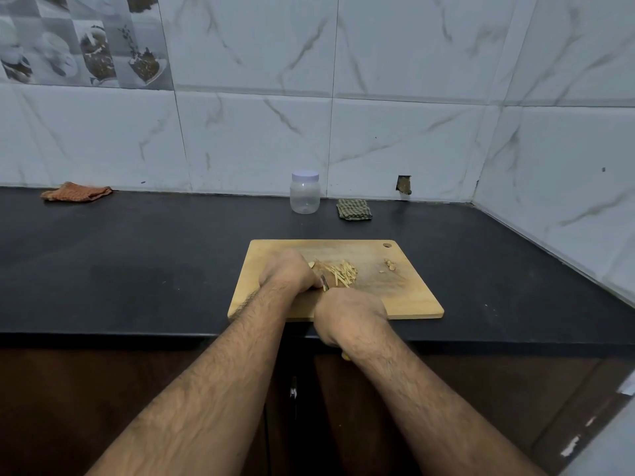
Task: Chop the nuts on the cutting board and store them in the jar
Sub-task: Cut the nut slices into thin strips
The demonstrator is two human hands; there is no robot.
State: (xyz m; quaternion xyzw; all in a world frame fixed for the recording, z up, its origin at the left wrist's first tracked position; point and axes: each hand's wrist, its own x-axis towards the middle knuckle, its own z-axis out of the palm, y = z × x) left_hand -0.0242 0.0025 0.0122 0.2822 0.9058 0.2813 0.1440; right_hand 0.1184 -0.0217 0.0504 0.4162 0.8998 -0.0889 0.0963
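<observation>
Both hands [288, 273] [347, 314] hide most of the knife [324, 282].

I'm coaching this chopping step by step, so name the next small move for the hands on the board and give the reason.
Probably another knife stroke. The right hand grips the knife, whose blade sits beside the left hand holding a nut on the cutting board. Slivers are piled to the right, a few pieces lie apart, and the jar at the back is capped and looks empty.
</observation>
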